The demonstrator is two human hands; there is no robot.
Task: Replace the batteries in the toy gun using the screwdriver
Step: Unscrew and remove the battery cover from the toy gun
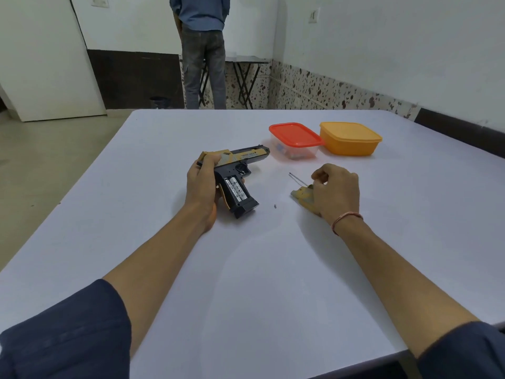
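Observation:
A black and tan toy gun lies on its side on the white table, muzzle pointing right. Its grip is uncovered and two silver batteries sit side by side in the compartment. My left hand grips the rear of the gun, fingers curled over the slide. To the right, my right hand hovers with curled fingers over the screwdriver and the tan grip cover; what it grips is hidden. A tiny screw lies loose between gun and cover.
A clear box with a red lid and an orange lidded box stand at the far right of the table. A person stands beyond the far edge beside a folding table.

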